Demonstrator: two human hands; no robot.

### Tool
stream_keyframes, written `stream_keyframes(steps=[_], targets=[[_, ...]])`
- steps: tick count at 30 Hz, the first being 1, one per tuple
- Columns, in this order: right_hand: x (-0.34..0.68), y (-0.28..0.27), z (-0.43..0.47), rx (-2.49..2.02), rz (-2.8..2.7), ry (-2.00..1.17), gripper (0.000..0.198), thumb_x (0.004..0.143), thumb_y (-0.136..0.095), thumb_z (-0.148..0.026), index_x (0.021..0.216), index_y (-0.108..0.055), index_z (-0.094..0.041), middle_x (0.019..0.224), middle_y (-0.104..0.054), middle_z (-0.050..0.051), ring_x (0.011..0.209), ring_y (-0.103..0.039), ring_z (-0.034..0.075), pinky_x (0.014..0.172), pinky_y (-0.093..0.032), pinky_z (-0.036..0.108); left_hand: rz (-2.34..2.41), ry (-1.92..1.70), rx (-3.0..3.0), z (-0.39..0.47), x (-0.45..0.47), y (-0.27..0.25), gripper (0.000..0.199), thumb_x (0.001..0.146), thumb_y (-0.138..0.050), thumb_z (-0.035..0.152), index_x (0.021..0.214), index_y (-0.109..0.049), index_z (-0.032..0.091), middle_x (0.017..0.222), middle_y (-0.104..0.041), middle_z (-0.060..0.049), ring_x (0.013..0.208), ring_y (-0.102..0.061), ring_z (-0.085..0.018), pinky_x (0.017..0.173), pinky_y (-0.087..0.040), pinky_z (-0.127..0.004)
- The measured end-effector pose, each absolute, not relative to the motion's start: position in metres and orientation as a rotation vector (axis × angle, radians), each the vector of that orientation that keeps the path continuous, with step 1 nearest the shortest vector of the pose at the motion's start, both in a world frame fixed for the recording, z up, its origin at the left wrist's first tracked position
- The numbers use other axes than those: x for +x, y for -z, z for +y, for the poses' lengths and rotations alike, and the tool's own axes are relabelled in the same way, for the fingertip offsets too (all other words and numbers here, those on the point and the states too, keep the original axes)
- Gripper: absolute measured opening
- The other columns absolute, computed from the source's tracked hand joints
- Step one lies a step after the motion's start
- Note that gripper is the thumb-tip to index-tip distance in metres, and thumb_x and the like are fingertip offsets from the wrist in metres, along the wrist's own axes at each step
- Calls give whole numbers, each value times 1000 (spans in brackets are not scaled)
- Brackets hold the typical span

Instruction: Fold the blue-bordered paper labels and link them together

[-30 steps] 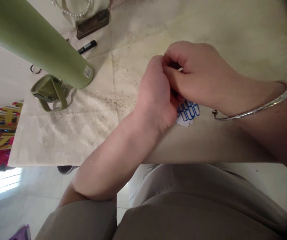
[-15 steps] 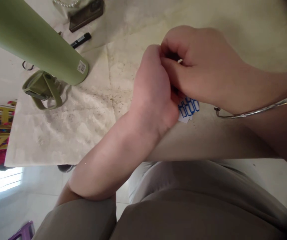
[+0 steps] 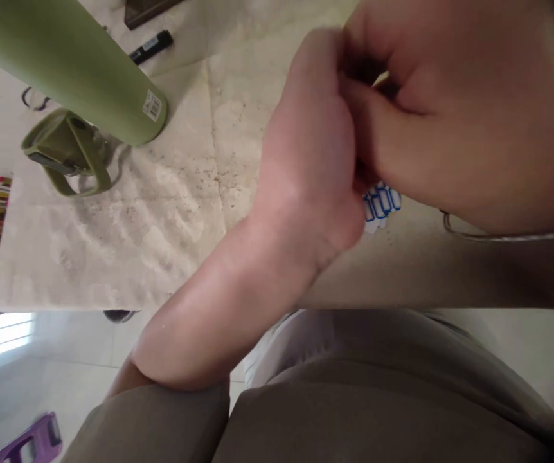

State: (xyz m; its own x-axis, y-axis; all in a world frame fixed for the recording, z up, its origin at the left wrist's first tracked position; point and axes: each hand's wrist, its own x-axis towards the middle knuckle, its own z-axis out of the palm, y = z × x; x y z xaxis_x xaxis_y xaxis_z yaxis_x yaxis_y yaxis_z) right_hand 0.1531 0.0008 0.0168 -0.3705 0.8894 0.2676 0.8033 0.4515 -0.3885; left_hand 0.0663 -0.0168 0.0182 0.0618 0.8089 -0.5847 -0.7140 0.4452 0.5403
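My left hand (image 3: 313, 135) is bent at the wrist over the tabletop, its fingers curled out of sight. Against it presses my right hand (image 3: 431, 96), closed, with thumb and forefinger pinched together at the left hand's fingers. Whatever sits between the two hands is hidden by them. Below the right thumb, some white paper pieces with blue printed outlines (image 3: 383, 202) peek out, overlapping one another. I cannot tell whether they are held or lie on the cloth. A silver bangle (image 3: 508, 236) circles my right wrist.
A tall green bottle (image 3: 89, 71) lies or leans at the left, near its green handled lid (image 3: 67, 154). Behind are a black marker (image 3: 151, 46) and a dark phone-like object (image 3: 146, 9). Dark crumbs dot the pale tablecloth (image 3: 180, 225). A purple plastic item (image 3: 36, 440) is on the floor.
Both hands appear larger and farther right in view, the right hand also higher. The bottle, lid and marker have shifted left and up as the camera moved. Both hands stay closed together.
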Motion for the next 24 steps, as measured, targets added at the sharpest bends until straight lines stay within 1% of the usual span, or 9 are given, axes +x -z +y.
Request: stream_keyframes(steps=[2, 3, 4, 6, 8, 10, 12, 17, 24], targets=[[151, -10, 7, -1502, -2215, -413, 22, 84, -41, -28, 97, -56, -17, 100, -60, 6, 101, -56, 26, 80, -40, 35, 973, -1136, 248, -5, 64, -15, 20, 84, -40, 24, 64, -42, 19, 57, -44, 1, 50, -46, -9, 43, -34, -17], [150, -7, 10, -1546, -2147, -550, 17, 83, -45, -25, 92, -58, -18, 92, -62, 5, 93, -59, 23, 74, -42, 32, 1009, -1072, 275, 0, 63, -13, 21, 84, -38, 24, 64, -40, 19, 53, -40, 1, 44, -40, -8, 39, -28, -17], [150, -5, 14, -1534, -2077, -678, 12, 81, -47, -23, 84, -58, -18, 78, -61, 3, 80, -61, 19, 66, -43, 29, 1040, -1034, 293, 4, 62, -11, 22, 84, -37, 25, 63, -38, 19, 50, -35, 2, 40, -34, -8, 37, -22, -18], [151, -3, 19, -1428, -1888, -984, 10, 84, -46, -23, 78, -53, -19, 62, -57, 0, 56, -59, 13, 50, -42, 23, 1007, -1001, 325, 9, 59, -7, 23, 87, -39, 28, 65, -39, 18, 49, -33, 4, 38, -31, -6, 39, -22, -17], [154, -3, 23, -1354, -1763, -1175, 11, 84, -48, -20, 74, -49, -18, 56, -54, -2, 48, -56, 11, 42, -41, 19, 957, -1007, 372, 11, 57, -4, 30, 91, -36, 35, 67, -41, 18, 49, -34, 4, 38, -33, -7, 39, -24, -17], [156, -3, 26, -1302, -1717, -1244, 12, 83, -47, -17, 71, -47, -18, 53, -52, -2, 44, -55, 10, 39, -40, 18, 916, -1018, 437, 12, 56, -2, 31, 91, -42, 39, 69, -46, 17, 50, -39, 4, 38, -35, -6, 40, -27, -18], [157, -1, 29, -1252, -1730, -1218, 10, 80, -46, -13, 71, -46, -18, 51, -53, -3, 41, -54, 11, 37, -39, 19, 898, -1040, 525, 12, 54, 1, 27, 89, -48, 37, 74, -52, 15, 53, -45, 3, 41, -40, -6, 41, -30, -18], [157, 9, 37, -1198, -1658, -1293, 7, 75, -47, -12, 75, -48, -19, 46, -49, -5, 38, -52, 10, 36, -37, 18, 892, -982, 641, 17, 45, 5, 22, 91, -47, 33, 87, -58, 15, 62, -55, 0, 48, -50, -8, 47, -40, -20], [156, 8, 39, -1143, -1455, -1486, 5, 79, -50, -18, 74, -49, -20, 43, -44, -6, 34, -47, 10, 32, -38, 20, 834, -878, 659, 24, 36, 7, 30, 93, -39, 35, 92, -58, 12, 63, -56, -3, 55, -55, -11, 54, -46, -22]])
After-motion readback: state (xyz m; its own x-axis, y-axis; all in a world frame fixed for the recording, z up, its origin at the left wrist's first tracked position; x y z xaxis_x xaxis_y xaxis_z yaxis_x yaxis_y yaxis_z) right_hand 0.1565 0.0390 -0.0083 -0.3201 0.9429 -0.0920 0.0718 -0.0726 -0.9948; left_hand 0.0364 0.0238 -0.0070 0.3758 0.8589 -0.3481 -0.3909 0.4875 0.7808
